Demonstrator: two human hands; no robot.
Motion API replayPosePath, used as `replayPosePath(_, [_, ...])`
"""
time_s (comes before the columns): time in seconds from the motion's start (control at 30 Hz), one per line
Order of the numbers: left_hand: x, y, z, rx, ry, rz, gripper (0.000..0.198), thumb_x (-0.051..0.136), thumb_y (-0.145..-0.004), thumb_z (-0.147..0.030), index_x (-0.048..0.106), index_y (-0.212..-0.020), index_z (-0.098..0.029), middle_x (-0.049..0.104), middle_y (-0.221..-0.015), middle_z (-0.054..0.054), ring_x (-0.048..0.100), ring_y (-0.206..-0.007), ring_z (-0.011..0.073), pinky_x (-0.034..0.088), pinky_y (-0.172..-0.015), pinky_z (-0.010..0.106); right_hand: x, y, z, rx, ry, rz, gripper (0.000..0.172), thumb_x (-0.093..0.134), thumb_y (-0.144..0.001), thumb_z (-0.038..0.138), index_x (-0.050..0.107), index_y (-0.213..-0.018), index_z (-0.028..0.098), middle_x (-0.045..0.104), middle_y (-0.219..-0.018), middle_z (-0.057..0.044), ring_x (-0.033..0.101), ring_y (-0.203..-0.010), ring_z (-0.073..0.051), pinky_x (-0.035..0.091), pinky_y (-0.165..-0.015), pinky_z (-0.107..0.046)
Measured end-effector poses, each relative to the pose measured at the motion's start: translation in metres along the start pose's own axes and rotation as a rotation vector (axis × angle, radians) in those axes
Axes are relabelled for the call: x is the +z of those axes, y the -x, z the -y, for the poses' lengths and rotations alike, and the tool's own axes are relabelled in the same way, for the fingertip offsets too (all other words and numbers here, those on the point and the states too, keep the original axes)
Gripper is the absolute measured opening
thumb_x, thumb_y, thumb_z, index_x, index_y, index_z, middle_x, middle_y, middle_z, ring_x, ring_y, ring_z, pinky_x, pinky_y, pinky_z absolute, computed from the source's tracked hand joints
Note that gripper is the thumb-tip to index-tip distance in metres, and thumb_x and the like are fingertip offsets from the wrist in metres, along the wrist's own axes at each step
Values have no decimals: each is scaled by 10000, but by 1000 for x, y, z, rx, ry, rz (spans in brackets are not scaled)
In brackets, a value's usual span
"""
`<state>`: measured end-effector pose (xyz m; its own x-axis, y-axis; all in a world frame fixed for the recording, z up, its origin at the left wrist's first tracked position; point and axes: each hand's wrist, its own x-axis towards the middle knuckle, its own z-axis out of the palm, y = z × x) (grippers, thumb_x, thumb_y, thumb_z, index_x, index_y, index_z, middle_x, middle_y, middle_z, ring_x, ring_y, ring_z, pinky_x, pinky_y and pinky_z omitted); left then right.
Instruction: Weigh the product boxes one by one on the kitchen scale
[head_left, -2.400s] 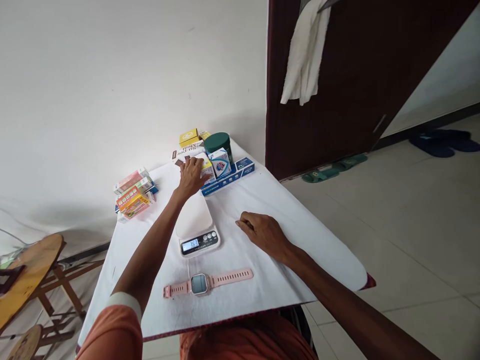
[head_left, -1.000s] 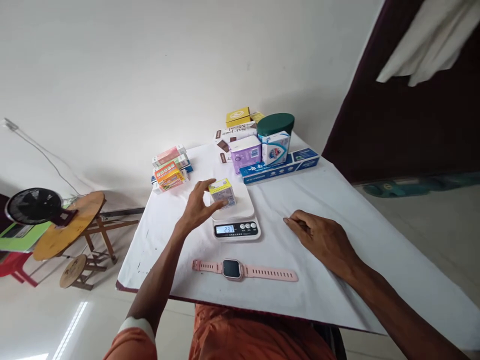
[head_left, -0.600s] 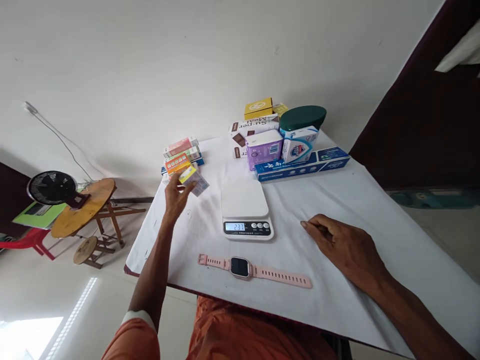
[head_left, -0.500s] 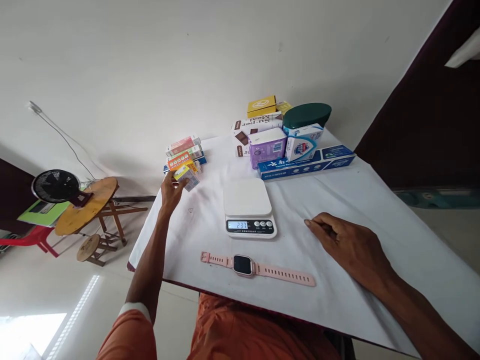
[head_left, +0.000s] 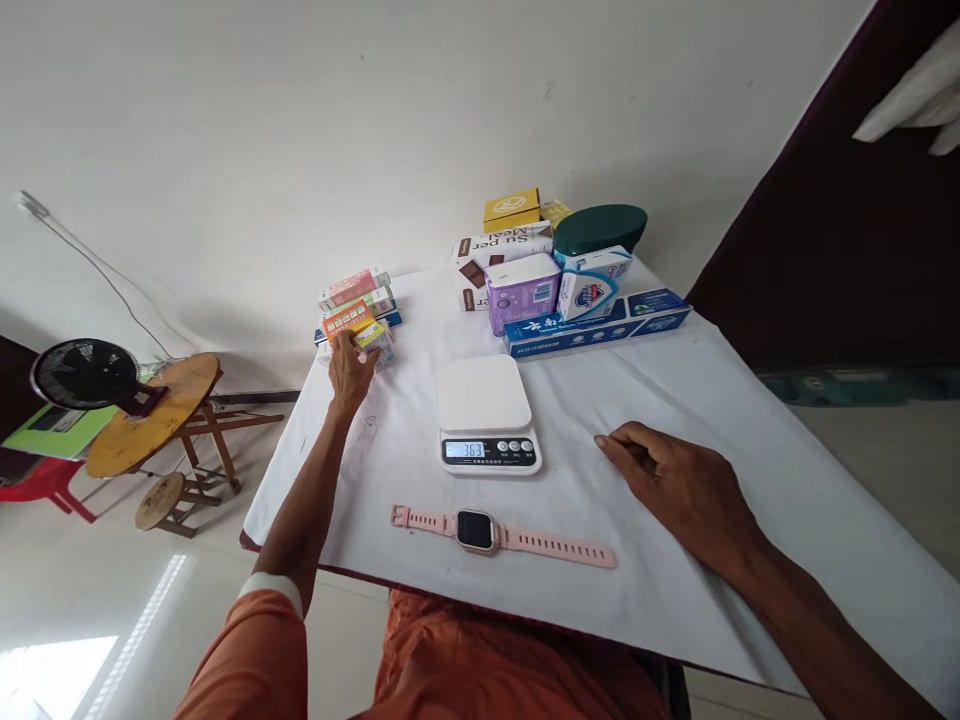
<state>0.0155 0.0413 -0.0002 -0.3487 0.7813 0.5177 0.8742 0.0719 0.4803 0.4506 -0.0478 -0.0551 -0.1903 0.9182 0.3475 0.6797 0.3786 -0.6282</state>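
At the left end of the table, my left hand (head_left: 351, 372) grips a small yellow-and-white box (head_left: 375, 338) against the front of a pile of small boxes. An orange box (head_left: 348, 319) lies just above my fingers. My right hand (head_left: 679, 485) rests on the white cloth with its fingers curled in, and no object shows in it. Between the hands stands a white digital scale (head_left: 484, 392) with a bare plate; its lit display reads about 363. In front of the scale a pink-strapped smartwatch (head_left: 475, 530) lies stretched out flat.
Behind the scale stand a purple pack (head_left: 523, 292), a white chocolate-printed box (head_left: 469, 270), a white-and-blue soap box (head_left: 592, 287), a dark green lidded container (head_left: 601, 230) and a yellow box (head_left: 511, 209). A long blue toothpaste box (head_left: 598, 326) lies before them. A fan (head_left: 86, 372) is left.
My left hand has carried the small box back to the pile. The scale's digits have changed from about 237 to 363. The view has shifted slightly; my right hand stays put.
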Motion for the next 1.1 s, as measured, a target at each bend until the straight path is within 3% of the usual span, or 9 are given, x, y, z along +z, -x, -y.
replayPosePath(0.2, [-13, 7, -19, 65, -33, -72, 633, 850, -757, -330, 507, -1282, -242, 597, -1280, 134, 620, -1143, 318, 526, -965, 475, 2, 0, -1, -21, 15, -33, 373, 437, -1008, 516, 520, -753, 257, 648, -652, -19, 571, -544, -182, 388, -578, -322])
replayPosePath(0.3, [-17, 2, -50, 169, -20, -145, 637, 837, -790, -403, 520, -1319, -240, 574, -1289, 160, 553, -1245, 381, 460, -1070, 571, 2, -2, 1, -18, 29, -36, 367, 442, -1006, 496, 509, -738, 256, 657, -656, -23, 570, -552, -181, 370, -582, -317])
replayPosePath(0.37, [-14, -2, -82, 268, 23, -149, 611, 816, -818, -448, 536, -1321, -243, 566, -1297, 162, 531, -1266, 392, 434, -1099, 588, 3, -2, 1, -17, 33, -41, 360, 443, -1011, 471, 516, -735, 253, 667, -668, -28, 577, -564, -181, 364, -590, -314])
replayPosePath(0.47, [6, -6, -143, 459, 98, 30, 517, 776, -871, -476, 580, -1284, -234, 585, -1272, 141, 570, -1207, 357, 460, -1067, 543, 7, -1, 1, -20, 61, -55, 343, 432, -1028, 420, 540, -755, 243, 675, -695, -34, 576, -576, -177, 350, -593, -308])
replayPosePath(0.57, [41, -8, -207, 636, 103, 220, 498, 770, -889, -494, 604, -1274, -224, 607, -1272, 144, 584, -1196, 357, 463, -1036, 528, 9, 1, 2, -32, 156, -36, 308, 436, -1042, 352, 568, -792, 228, 690, -735, -47, 596, -615, -182, 337, -595, -308])
replayPosePath(0.73, [96, -14, -281, 734, -45, 339, 563, 807, -865, -367, 569, -1328, -153, 597, -1324, 228, 557, -1244, 447, 426, -1017, 583, 7, 2, 8, -44, 291, 38, 231, 464, -1053, 249, 615, -882, 212, 733, -846, -64, 676, -757, -196, 361, -629, -302])
replayPosePath(0.83, [112, -15, -297, 716, -105, 327, 500, 783, -866, -283, 568, -1287, -120, 607, -1292, 253, 563, -1232, 458, 419, -1011, 582, 4, 1, 11, -33, 312, 68, 195, 478, -1052, 219, 629, -929, 211, 740, -876, -68, 698, -807, -203, 374, -633, -297])
replayPosePath(0.97, [122, -8, -292, 735, -62, 267, 496, 721, -896, -267, 528, -1339, -158, 652, -1251, 220, 586, -1211, 432, 409, -1030, 581, 3, 1, 12, -44, 299, 80, 169, 488, -1046, 196, 638, -968, 212, 740, -898, -80, 708, -836, -220, 380, -627, -300])
replayPosePath(1.1, [120, 0, -289, 732, 9, 275, 418, 658, -927, -216, 551, -1331, -200, 674, -1263, 191, 606, -1214, 410, 416, -1032, 574, 3, 1, 12, -38, 314, 93, 163, 491, -1045, 193, 642, -986, 214, 739, -898, -83, 710, -841, -225, 374, -617, -300])
